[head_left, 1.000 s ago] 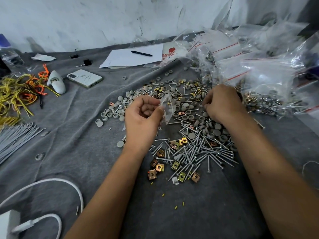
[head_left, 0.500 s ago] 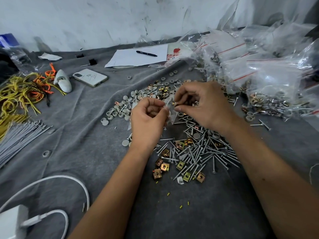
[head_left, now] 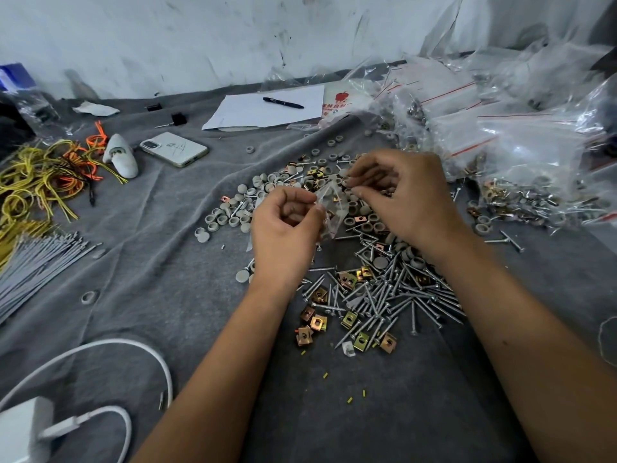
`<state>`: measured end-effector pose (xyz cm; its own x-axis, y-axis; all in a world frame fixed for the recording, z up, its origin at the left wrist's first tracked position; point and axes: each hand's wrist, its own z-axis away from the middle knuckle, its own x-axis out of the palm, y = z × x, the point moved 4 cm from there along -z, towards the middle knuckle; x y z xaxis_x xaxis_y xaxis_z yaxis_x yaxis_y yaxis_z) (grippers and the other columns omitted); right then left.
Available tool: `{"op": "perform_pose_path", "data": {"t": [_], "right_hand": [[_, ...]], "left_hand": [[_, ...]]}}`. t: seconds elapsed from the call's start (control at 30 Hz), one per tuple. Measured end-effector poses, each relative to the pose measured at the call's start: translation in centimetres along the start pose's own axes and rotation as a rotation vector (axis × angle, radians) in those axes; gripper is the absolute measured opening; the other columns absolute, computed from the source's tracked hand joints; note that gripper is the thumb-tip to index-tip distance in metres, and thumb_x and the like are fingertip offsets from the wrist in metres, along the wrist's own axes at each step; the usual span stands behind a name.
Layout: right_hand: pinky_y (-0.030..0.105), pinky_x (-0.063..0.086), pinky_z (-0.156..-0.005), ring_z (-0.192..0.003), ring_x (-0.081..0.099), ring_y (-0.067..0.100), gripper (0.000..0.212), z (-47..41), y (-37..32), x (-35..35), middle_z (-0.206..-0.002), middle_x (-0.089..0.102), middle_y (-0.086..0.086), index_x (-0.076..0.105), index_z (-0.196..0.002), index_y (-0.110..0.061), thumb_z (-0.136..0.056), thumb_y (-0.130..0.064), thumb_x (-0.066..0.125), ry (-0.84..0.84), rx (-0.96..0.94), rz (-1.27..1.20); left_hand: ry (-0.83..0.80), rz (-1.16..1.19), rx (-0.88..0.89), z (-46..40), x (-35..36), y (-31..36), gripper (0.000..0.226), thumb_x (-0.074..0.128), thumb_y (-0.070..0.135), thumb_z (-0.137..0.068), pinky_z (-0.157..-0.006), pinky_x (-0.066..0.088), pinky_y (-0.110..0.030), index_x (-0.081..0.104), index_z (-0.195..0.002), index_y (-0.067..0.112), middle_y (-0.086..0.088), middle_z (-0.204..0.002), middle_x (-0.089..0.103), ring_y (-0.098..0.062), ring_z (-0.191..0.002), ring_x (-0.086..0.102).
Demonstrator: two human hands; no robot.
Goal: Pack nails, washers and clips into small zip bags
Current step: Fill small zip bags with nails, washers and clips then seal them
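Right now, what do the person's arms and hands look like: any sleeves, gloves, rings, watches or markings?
Both arms are bare from the bottom edge of the picture up to the wrists, with no sleeve in view. The left hand and right hand wear no gloves, and no ring, watch or wristband shows. The right forearm has a small dark spot; nothing else marks either arm.
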<state>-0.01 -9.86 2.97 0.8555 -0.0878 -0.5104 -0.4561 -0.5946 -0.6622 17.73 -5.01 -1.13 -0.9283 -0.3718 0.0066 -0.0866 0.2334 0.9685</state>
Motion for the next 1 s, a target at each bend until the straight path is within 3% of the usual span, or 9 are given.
{"op": "perform_pose_path", "data": {"t": [0.1,0.23,0.33,0.4,0.57,0.67,0.77,0.9,1.0], "right_hand": [[0.015,0.057,-0.077,-0.079,0.067,-0.001,0.021,-0.1,0.9,-0.2,-0.09,0.074,-0.005,0.077,-0.1,-0.017,-0.083,-0.006,0.082,-0.02,0.05,0.136],[0.03,0.049,-0.088,-0.096,0.061,0.015,0.02,0.3,1.8,1.1,-0.102,0.064,-0.004,0.078,-0.105,-0.027,-0.086,-0.021,0.081,-0.293,0.081,0.399],[0.034,0.047,-0.094,-0.103,0.055,0.021,0.02,0.3,2.1,1.4,-0.103,0.05,-0.003,0.077,-0.107,-0.025,-0.088,-0.03,0.078,-0.357,0.126,0.497],[0.037,0.047,-0.097,-0.105,0.052,0.021,0.019,0.3,2.3,1.3,-0.104,0.047,-0.002,0.077,-0.106,-0.024,-0.088,-0.033,0.077,-0.369,0.157,0.52],[0.037,0.041,-0.1,-0.117,0.045,0.021,0.015,0.3,2.1,1.6,-0.105,0.048,-0.004,0.073,-0.102,-0.025,-0.09,-0.033,0.076,-0.417,0.136,0.558],[0.029,0.053,-0.082,-0.095,0.063,0.012,0.007,0.1,1.8,1.4,-0.1,0.062,-0.008,0.067,-0.098,-0.025,-0.094,-0.024,0.072,-0.294,0.125,0.387],[0.013,0.052,-0.062,-0.076,0.068,0.002,0.012,-0.1,1.1,0.7,-0.089,0.068,-0.009,0.062,-0.095,-0.023,-0.095,-0.014,0.07,-0.129,0.145,0.053],[0.029,0.06,-0.077,-0.089,0.069,0.012,0.02,-0.1,0.0,0.8,-0.092,0.07,-0.006,0.072,-0.1,-0.021,-0.091,-0.003,0.073,-0.165,0.082,-0.104],[0.024,0.058,-0.081,-0.087,0.069,0.006,0.02,0.0,0.2,1.2,-0.092,0.072,-0.008,0.077,-0.104,-0.02,-0.09,-0.005,0.074,-0.203,0.083,-0.031]], "left_hand": [[0.042,0.001,0.062,0.2,-0.4,0.9,0.011,0.07,-0.005,-0.091,-0.059,0.052,-0.025,0.066,-0.096,0.004,-0.013,-0.076,0.066,-0.015,-0.065,0.059],[0.201,0.012,0.299,0.7,-1.8,3.3,0.02,0.066,-0.007,-0.089,-0.062,0.049,-0.021,0.064,-0.091,0.012,-0.001,-0.08,0.062,-0.003,-0.069,0.055],[0.306,-0.006,0.369,0.7,-2.6,3.9,0.019,0.065,-0.006,-0.089,-0.061,0.047,-0.015,0.062,-0.09,0.013,-0.003,-0.082,0.062,-0.002,-0.071,0.056],[0.281,-0.018,0.366,0.7,-2.4,3.8,0.02,0.064,-0.005,-0.089,-0.062,0.048,-0.018,0.062,-0.089,0.014,-0.005,-0.083,0.062,-0.005,-0.072,0.056],[0.014,-0.165,0.289,0.9,-0.1,2.2,0.013,0.071,0.0,-0.089,-0.062,0.051,-0.026,0.065,-0.092,0.011,0.0,-0.079,0.066,-0.009,-0.069,0.059],[-0.036,-0.267,0.2,0.7,0.6,1.1,0.016,0.074,0.007,-0.09,-0.062,0.051,-0.023,0.064,-0.09,0.019,0.006,-0.077,0.065,-0.008,-0.067,0.061],[-0.043,-0.282,0.113,0.4,0.6,0.3,0.015,0.073,0.005,-0.09,-0.06,0.055,-0.034,0.065,-0.09,0.017,-0.001,-0.074,0.066,-0.022,-0.068,0.066],[-0.038,-0.283,0.102,0.3,0.5,0.3,0.017,0.073,0.005,-0.089,-0.06,0.055,-0.031,0.064,-0.089,0.019,0.0,-0.073,0.066,-0.016,-0.066,0.064],[-0.01,-0.264,0.096,0.2,0.4,0.3,0.014,0.074,0.005,-0.089,-0.057,0.052,-0.026,0.065,-0.089,0.017,0.002,-0.07,0.064,-0.012,-0.063,0.062]]}}
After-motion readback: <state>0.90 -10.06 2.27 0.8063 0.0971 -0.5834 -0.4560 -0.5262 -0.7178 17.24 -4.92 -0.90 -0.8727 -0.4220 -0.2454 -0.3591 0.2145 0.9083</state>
